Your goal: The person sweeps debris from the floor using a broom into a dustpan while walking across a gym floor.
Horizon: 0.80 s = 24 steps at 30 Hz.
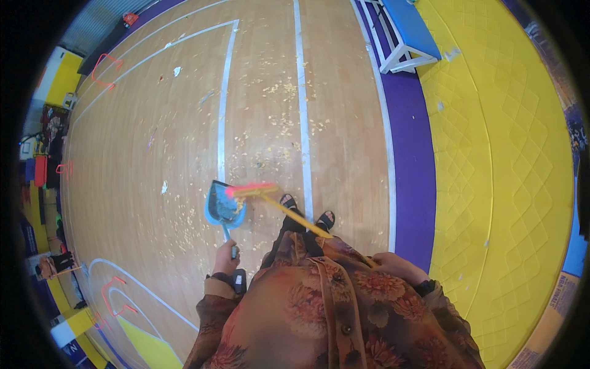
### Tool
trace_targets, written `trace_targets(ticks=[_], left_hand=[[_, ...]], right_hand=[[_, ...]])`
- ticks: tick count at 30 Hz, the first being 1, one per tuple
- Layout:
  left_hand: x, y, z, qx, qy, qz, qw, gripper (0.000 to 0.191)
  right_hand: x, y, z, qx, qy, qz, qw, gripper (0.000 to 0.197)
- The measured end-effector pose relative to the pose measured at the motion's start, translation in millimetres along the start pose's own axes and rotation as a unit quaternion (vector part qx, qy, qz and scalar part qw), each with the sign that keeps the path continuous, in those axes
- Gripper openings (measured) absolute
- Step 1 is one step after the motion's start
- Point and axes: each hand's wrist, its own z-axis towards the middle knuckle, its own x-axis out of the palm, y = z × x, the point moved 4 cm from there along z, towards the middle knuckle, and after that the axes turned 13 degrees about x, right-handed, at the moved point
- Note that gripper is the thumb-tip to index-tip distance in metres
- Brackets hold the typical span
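Observation:
My left hand (225, 259) grips the handle of a light blue dustpan (209, 211), which rests on the floor to the left of my feet. Debris and yellow bits lie in the pan. Near my right hip, my right hand (397, 266) is closed around the yellow handle of a broom (295, 215); part of that handle is hidden by my patterned shirt. The broom's yellow head and blurred pink bristles are at the pan's right front edge. Pale yellow confetti-like bits (286, 90) are strewn over the wooden court floor (184, 152).
A bench with a blue top (410, 27) stands ahead on the right, beside yellow wall padding (502, 138). Orange-red hurdle frames (109, 69) stand on the left. White scraps (177, 71) lie on the floor. Another person (54, 265) stands at the far left.

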Motion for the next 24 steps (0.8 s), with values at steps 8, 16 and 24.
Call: trace_targets(ticks=[8,16,24], left_hand=[[-65,0,19,-0.047,-0.027,-0.142,0.988,0.013],[-69,0,36,-0.084,-0.002,-0.191,0.978,0.013],[-63,0,45,-0.062,0.034,-0.194,0.978,0.013]], right_hand=[[-60,66,30,0.116,-0.118,0.179,0.970,0.013],[-105,105,119,0.108,-0.178,0.204,0.957,0.011],[2,120,73,0.060,-0.099,-0.144,0.983,0.027]])
